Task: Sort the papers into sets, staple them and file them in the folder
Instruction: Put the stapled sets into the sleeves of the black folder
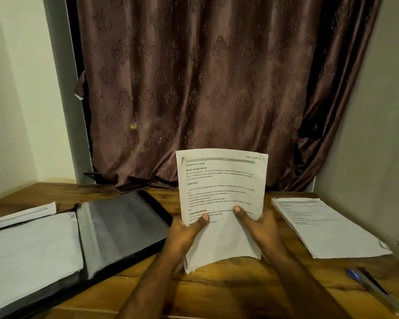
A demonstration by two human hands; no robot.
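Note:
I hold a set of printed papers upright above the middle of the wooden table; its top sheet reads "SECTION 1". My left hand grips its lower left side with the thumb on the front. My right hand grips the lower right side the same way. A dark folder lies open to the left, with clear sleeves and white sheets on its left half. Another stack of printed papers lies flat on the right of the table.
A few more sheets lie at the far left behind the folder. A stapler with a blue end lies near the table's right front corner. A brown patterned curtain hangs behind the table, with walls on both sides.

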